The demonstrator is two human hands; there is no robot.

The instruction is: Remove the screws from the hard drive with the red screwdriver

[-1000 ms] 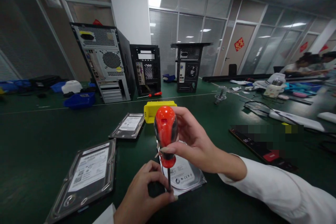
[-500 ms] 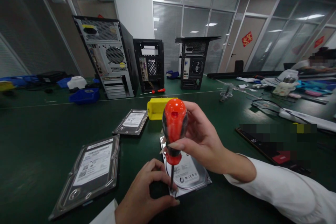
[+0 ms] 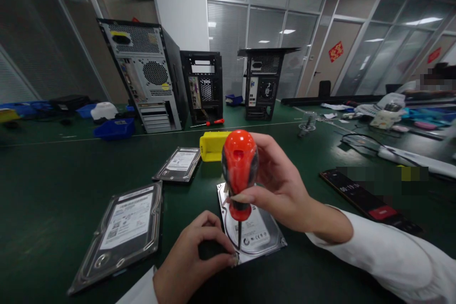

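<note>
My right hand (image 3: 285, 192) grips a red-and-black screwdriver (image 3: 238, 156) held nearly upright, its shaft pointing down at the near left corner of a silver hard drive (image 3: 272, 240). That drive lies label up on the green table. At the same corner, my left hand (image 3: 194, 259) has thumb and forefinger pinched together around something tiny beside the screwdriver's tip; I cannot make out what it is. Left of my hands lie a larger-looking hard drive (image 3: 128, 221) and another hard drive (image 3: 180, 165) farther back. A yellow bin (image 3: 211, 147) stands behind the screwdriver.
Three computer cases (image 3: 156, 76) stand at the back, with a second screwdriver (image 3: 215, 122) in front of them. Blue bins (image 3: 114, 128) sit back left. A phone (image 3: 363, 199) showing a timer lies right of my forearm. Cables and clutter spread farther right, where a person (image 3: 427, 86) sits.
The screwdriver's handle has shifted slightly right, and its tip has moved a little right and up. My left thumb and forefinger have drawn together at the drive's corner.
</note>
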